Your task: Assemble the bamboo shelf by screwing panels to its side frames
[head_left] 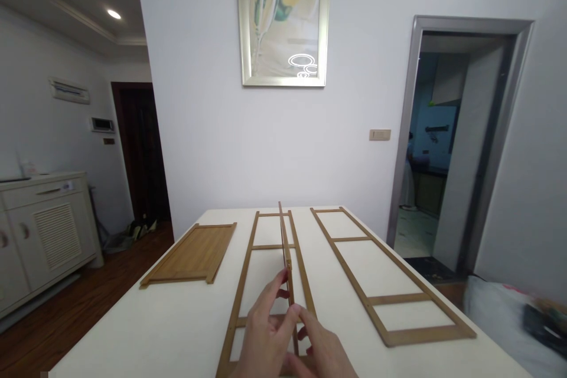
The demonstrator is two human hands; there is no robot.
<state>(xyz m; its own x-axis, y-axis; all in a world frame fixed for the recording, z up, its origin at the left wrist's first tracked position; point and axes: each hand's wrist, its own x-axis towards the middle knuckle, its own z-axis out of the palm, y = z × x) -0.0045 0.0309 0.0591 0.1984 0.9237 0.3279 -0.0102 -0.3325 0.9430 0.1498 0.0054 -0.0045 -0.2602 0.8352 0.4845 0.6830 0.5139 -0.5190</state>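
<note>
We see a thin wooden board (284, 239) turned edge-on to us, standing almost upright between our two hands and running away from them toward the wall. It is over the middle wooden frame (243, 274); whether its lower edge touches that frame or the table (133, 331), we cannot tell.

Our left hand (268, 331) is on the board's left side, its index finger stretched forward along the face with the tip against the wood, and its thumb reaching to the near part of the edge. Our right hand (326, 349) is on the other side, a little nearer to us, fingers bent inward and pinching the same near part, its tips close to the left thumb. Both hands come in from the bottom of the view, backs toward us, converging on the board.

On the table, a second wooden frame (401, 299) lies flat to the right, well apart from our hands, and a slatted wooden panel (190, 253) lies flat to the left.
</note>
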